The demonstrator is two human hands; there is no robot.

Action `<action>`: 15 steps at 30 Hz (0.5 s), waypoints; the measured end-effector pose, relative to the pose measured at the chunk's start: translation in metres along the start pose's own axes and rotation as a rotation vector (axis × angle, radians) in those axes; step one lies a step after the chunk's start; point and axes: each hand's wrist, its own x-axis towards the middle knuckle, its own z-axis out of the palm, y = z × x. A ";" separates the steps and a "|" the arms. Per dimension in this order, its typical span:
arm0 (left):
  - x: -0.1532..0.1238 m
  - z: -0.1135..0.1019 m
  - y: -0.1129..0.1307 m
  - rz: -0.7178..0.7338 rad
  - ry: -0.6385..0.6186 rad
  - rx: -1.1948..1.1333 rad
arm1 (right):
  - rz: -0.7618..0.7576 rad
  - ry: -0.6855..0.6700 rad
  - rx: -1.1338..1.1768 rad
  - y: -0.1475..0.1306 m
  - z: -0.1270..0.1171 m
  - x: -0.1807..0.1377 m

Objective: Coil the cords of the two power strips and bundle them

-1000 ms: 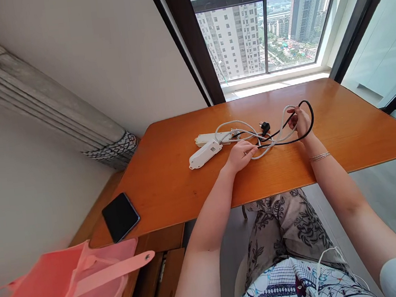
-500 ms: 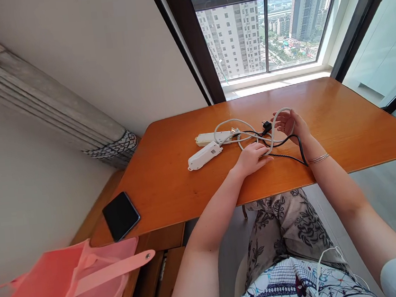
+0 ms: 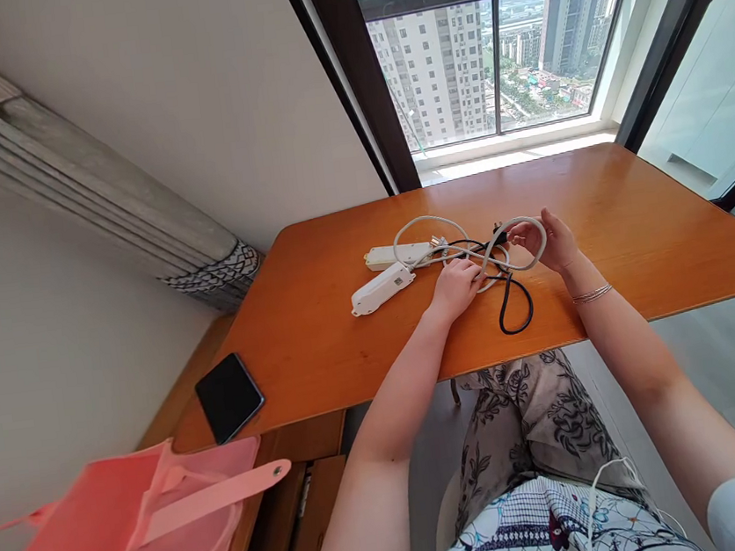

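Note:
My left hand (image 3: 457, 290) is closed around part of the tangled white power cord (image 3: 428, 218), low over the table. My right hand (image 3: 556, 241) is just to the right, palm facing left, with thumb and fingers apart. A loop of the white cord stands up against its fingers. By those fingertips is a black plug (image 3: 500, 232), its black cord (image 3: 518, 329) ending in a loop near the table edge. Left of my hands lie two white power strips, the nearer one (image 3: 382, 289) angled and the farther one (image 3: 397, 256) partly behind it. A white plug (image 3: 438, 243) rests among the cords.
The orange-brown wooden table (image 3: 323, 351) reaches to the window (image 3: 495, 57). At its left corner lies a dark tablet or phone (image 3: 229, 397). A pink bag (image 3: 117, 525) with a strap is at the lower left. A grey curtain (image 3: 100, 200) hangs on the left.
The white cord loop has slipped off my right hand toward its fingertips and tipped over. The black cord's loop has dropped leftward, away from my right wrist. My left hand has shifted slightly left.

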 end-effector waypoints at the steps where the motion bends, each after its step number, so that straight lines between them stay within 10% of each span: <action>1: 0.000 0.001 -0.001 -0.005 0.008 -0.012 | -0.002 -0.052 -0.011 0.001 0.000 -0.001; 8: 0.000 0.007 -0.008 -0.064 0.120 -0.066 | 0.116 -0.302 -0.181 0.007 0.005 -0.004; 15: 0.000 0.005 -0.011 -0.157 0.254 -0.043 | 0.160 -0.045 -0.382 0.019 0.009 0.001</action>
